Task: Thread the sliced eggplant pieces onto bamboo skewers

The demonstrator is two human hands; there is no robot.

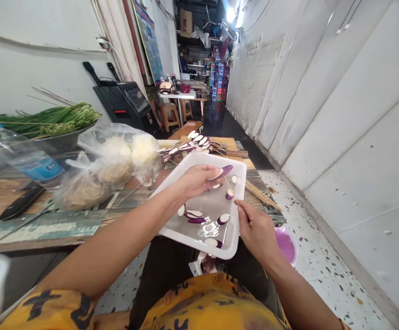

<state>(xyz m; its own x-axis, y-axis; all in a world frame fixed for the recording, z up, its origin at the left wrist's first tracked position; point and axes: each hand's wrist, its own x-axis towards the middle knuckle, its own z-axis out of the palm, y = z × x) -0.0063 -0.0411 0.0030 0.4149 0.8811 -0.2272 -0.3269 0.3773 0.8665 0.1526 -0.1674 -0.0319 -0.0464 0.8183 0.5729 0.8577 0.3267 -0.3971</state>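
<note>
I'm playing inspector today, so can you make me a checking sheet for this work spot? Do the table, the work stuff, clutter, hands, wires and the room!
Surface: table with a mixed-colour plank look.
Work things: white tray holding eggplant slices; a bundle of sticks beside it.
Clutter: bottle, black-handled knife, plastic bags, greens.
Hands: left hand holds an eggplant piece over the tray; right hand pinches a thin stick pointing toward it; piercing unclear.
Cables: white cable along the left wall.
Surroundings: speckled floor, purple basin, stools.
</note>
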